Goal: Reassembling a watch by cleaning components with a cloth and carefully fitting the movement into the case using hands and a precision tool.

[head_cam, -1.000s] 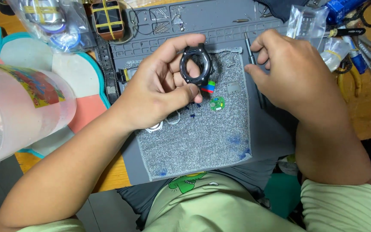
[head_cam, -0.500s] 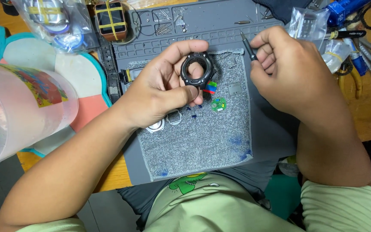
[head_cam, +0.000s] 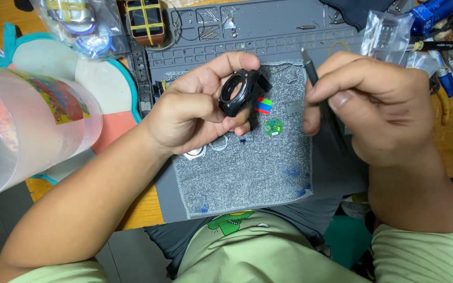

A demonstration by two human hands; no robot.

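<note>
Watch case (head_cam: 238,93) — between left-hand fingertips (head_cam: 247,63)

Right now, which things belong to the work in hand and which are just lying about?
In use:
left hand holding black ring-shaped watch case
right hand holding slim dark metal tool
grey textured cloth

Lying about:
frosted plastic cup
clear plastic bag
small green round circuit board

A clear plastic bag (head_cam: 82,23) holding ringed parts is seen at the top left. A second small clear bag (head_cam: 389,36) lies at the top right. A colourful square label (head_cam: 58,97) is stuck on the translucent cup (head_cam: 22,131) at left.
</note>
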